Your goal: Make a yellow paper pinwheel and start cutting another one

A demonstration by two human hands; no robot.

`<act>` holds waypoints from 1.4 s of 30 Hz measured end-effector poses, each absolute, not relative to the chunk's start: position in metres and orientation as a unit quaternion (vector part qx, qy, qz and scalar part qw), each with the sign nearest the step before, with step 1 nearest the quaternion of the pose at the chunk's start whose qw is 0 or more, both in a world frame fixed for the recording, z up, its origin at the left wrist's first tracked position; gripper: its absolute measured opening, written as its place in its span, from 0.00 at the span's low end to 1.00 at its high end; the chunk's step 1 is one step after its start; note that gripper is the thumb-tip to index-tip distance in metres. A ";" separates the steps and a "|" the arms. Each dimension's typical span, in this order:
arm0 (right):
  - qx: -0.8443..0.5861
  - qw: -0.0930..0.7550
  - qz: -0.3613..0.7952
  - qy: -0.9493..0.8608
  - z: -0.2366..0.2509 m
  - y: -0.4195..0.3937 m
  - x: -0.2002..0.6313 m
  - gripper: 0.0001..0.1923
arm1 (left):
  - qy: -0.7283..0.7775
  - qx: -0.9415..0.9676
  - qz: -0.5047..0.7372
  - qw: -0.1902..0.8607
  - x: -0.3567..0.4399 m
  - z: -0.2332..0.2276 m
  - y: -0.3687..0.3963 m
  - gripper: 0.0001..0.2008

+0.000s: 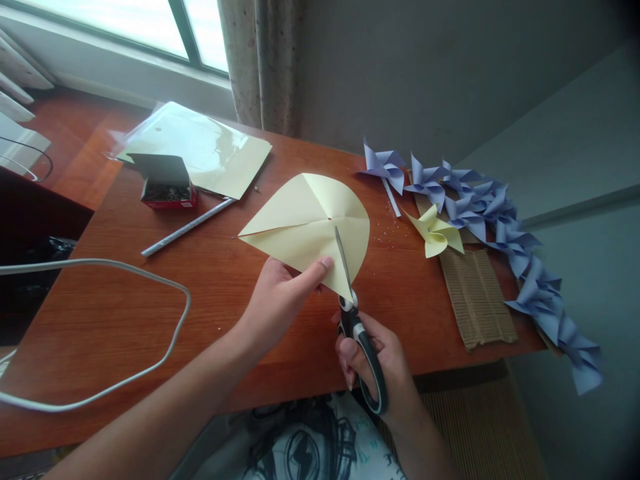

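Note:
A pale yellow sheet of paper [310, 207], creased and with a small hole at its middle, is held above the table. My left hand [293, 287] pinches its near edge, thumb on top and the fingers mostly hidden beneath. My right hand [375, 353] grips the looped handles of black and white scissors [367, 350]. One scissor blade lies over the paper at its near right corner, its tip close to the hole; the other blade is hidden below. A slit runs in from the paper's left corner.
On the right, several blue pinwheels [467, 207] and a yellow pinwheel [434, 230] lie around corrugated cardboard [477, 300]. A red box [170, 193], a paper stick [187, 228] and a stack of sheets [200, 147] are at the back left. A white cable [185, 300] loops over the table's left [115, 313].

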State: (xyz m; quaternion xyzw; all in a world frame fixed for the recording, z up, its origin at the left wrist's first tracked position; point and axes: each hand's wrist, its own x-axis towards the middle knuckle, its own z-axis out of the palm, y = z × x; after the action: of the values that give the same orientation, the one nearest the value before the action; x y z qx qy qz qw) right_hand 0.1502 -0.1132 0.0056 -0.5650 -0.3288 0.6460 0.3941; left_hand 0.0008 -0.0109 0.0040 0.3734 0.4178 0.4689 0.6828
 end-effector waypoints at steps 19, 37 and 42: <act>-0.539 0.413 0.670 -0.299 0.011 -0.113 0.149 0.27 | 0.402 0.333 0.513 0.682 0.001 0.005 -0.010 0.19; -0.558 0.415 0.656 -0.291 0.014 -0.110 0.142 0.27 | 0.381 0.331 0.501 0.703 0.002 0.007 -0.013 0.15; -0.563 0.413 0.653 -0.295 0.014 -0.109 0.143 0.27 | 0.385 0.327 0.508 0.698 0.003 0.006 -0.014 0.12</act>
State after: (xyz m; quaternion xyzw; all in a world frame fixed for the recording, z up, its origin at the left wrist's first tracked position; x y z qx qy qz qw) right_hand 0.1427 -0.1095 0.0142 -0.5625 -0.2949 0.6530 0.4125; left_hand 0.0029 -0.0136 0.0065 0.3271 0.3854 0.5076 0.6977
